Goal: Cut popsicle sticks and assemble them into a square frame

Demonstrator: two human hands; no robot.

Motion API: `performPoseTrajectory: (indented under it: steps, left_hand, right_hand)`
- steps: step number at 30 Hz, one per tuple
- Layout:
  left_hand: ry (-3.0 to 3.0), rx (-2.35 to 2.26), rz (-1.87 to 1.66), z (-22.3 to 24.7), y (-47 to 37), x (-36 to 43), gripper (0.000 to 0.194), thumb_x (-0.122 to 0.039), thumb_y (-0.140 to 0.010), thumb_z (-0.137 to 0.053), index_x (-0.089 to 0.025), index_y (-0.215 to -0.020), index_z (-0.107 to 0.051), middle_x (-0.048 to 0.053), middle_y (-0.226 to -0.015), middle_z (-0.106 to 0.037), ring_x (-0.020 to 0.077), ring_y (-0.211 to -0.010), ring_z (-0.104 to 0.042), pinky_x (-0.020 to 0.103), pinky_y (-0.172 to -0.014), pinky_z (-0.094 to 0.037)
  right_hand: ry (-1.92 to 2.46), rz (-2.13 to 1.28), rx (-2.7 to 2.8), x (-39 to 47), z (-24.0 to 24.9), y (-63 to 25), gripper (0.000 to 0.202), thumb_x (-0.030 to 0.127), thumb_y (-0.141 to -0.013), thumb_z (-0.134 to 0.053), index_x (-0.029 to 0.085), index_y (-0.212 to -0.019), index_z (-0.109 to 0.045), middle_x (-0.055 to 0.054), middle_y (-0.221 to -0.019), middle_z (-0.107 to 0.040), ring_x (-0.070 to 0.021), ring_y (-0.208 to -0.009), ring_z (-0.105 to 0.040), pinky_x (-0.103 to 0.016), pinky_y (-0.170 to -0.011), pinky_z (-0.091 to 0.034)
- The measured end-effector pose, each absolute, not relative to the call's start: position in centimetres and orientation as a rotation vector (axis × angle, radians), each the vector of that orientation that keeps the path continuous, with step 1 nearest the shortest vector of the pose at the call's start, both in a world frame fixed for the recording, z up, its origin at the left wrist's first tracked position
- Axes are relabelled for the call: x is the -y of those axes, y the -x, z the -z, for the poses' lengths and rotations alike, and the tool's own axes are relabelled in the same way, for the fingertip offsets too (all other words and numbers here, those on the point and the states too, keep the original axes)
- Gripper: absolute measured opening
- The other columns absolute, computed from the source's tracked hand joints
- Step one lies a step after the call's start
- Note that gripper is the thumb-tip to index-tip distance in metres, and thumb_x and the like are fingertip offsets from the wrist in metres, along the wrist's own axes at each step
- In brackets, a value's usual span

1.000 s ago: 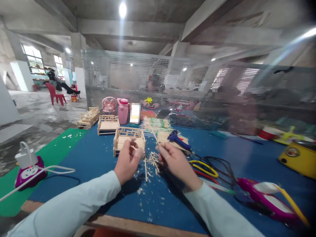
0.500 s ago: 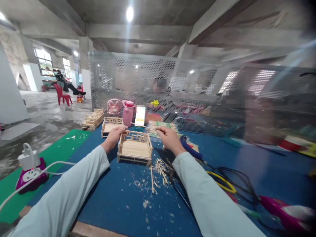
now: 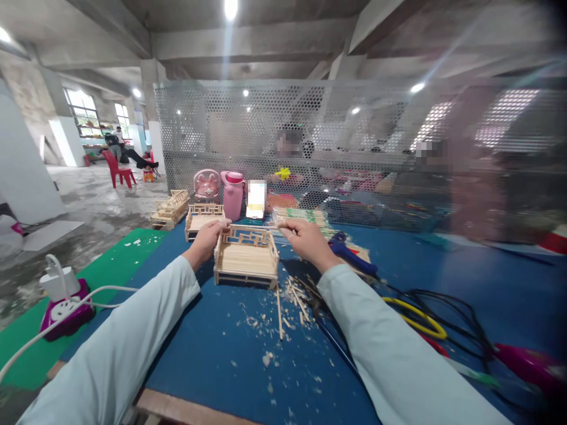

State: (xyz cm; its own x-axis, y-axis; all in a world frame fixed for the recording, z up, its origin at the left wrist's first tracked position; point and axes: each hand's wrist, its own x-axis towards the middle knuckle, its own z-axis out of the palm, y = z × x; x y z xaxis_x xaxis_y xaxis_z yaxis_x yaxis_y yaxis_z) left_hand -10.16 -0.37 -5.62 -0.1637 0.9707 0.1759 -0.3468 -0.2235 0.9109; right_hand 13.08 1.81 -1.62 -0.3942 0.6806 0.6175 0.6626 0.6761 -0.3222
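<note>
A small wooden bench model (image 3: 246, 260) with lattice railings stands upright on the blue table. My left hand (image 3: 208, 239) is closed at its back left corner, fingertips pinched on one end of a thin wooden stick (image 3: 252, 226). The stick lies level along the top of the back railing. Behind the right corner, my right hand (image 3: 305, 239) pinches the stick's other end. Loose stick pieces (image 3: 295, 298) and shavings lie in front of my right hand. A second bench model (image 3: 204, 219) stands behind my left hand.
A third model (image 3: 170, 209), a pink bottle (image 3: 233, 196) and a lit phone (image 3: 256, 199) stand at the back before a perforated metal screen (image 3: 354, 141). Bundled sticks (image 3: 305, 215), blue-handled pliers (image 3: 354, 257) and cables (image 3: 460, 319) are on the right. A power strip (image 3: 68, 310) sits left.
The view has shifted slightly. The stick between my hands has come down from above the model to its back railing.
</note>
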Motion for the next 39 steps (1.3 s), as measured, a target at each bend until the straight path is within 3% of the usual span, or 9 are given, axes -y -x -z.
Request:
performPoseTrajectory:
  steps: [12, 17, 26, 33, 39]
  left_hand:
    - [-1.106, -0.939, -1.51, 5.8, 10.5, 0.3, 0.039, -0.041, -0.053, -0.077, -0.011, -0.075, -0.067, 0.004, -0.069, -0.066, 0.0149, -0.067, -0.059, 0.03, -0.073, -0.044]
    - [-1.104, -0.973, -1.472, 5.9, 10.6, 0.2, 0.039, -0.043, -0.051, -0.077, -0.011, -0.071, -0.067, 0.006, -0.068, -0.067, 0.0162, -0.064, -0.059, 0.031, -0.069, -0.045]
    - [-1.106, -1.009, -1.496, 5.5, 10.4, 0.5, 0.037, -0.042, -0.052, -0.076, -0.011, -0.07, -0.068, 0.003, -0.061, -0.065, 0.0169, -0.066, -0.059, 0.031, -0.072, -0.043]
    - [-1.089, -0.973, -1.484, 5.7, 10.4, 0.4, 0.038, -0.042, -0.052, -0.076, -0.011, -0.073, -0.068, 0.003, -0.064, -0.065, 0.0169, -0.068, -0.059, 0.031, -0.073, -0.044]
    - [-1.075, -0.966, -1.471, 5.7, 10.4, 0.4, 0.038, -0.041, -0.053, -0.077, -0.011, -0.073, -0.066, 0.004, -0.064, -0.065, 0.0161, -0.065, -0.06, 0.031, -0.07, -0.045]
  right_hand:
    - [1.103, -0.047, 2.137, -1.9, 1.9, -13.0, 0.022, 0.019, -0.077, -0.049, 0.019, -0.083, -0.07, -0.005, -0.092, -0.07, -0.0195, -0.088, -0.062, -0.033, -0.079, -0.045]
    - [1.125, -0.044, 2.136, -1.9, 1.9, -12.9, 0.022, 0.019, -0.077, -0.049, 0.019, -0.084, -0.07, -0.005, -0.093, -0.07, -0.0196, -0.086, -0.061, -0.032, -0.077, -0.045]
    - [1.191, -0.135, 2.251, -2.1, 1.0, -11.3, 0.022, 0.033, -0.078, -0.053, 0.021, -0.08, -0.07, -0.003, -0.075, -0.069, -0.0163, -0.068, -0.059, -0.027, -0.063, -0.04]
    - [1.158, -0.095, 2.361, -3.3, 0.5, -10.5, 0.02, 0.026, -0.075, -0.052, 0.017, -0.067, -0.067, -0.002, -0.061, -0.063, -0.0134, -0.057, -0.051, -0.025, -0.053, -0.032]
    - [1.161, 0.0, 2.364, -3.0, 0.5, -10.2, 0.02, 0.021, -0.075, -0.05, 0.018, -0.063, -0.066, -0.003, -0.063, -0.064, -0.0142, -0.059, -0.052, -0.025, -0.054, -0.032]
